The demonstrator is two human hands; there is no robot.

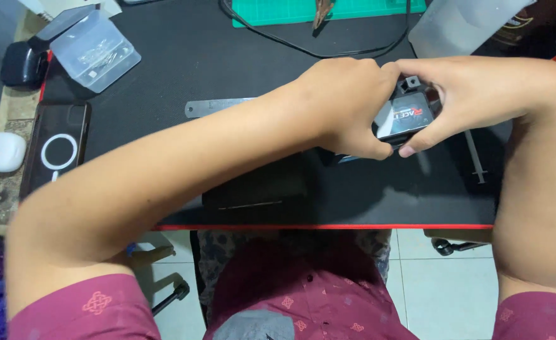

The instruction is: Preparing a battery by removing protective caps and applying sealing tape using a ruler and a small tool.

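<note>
A small black boxy part (409,112) with a glossy labelled face is held just above the black desk mat (227,63), right of centre. My left hand (344,104) grips its left side with curled fingers. My right hand (457,94) closes on its right side, thumb under the lower edge. Both hands touch each other above the part. A small square socket sticks up from its top.
A metal ruler (212,107) lies left of my hands. A clear plastic box (92,50), a black phone (57,151) and a white earbud case (2,151) sit at the left. A green cutting mat (271,11) and a black cable (303,49) lie at the back. The desk's red front edge (322,226) is near.
</note>
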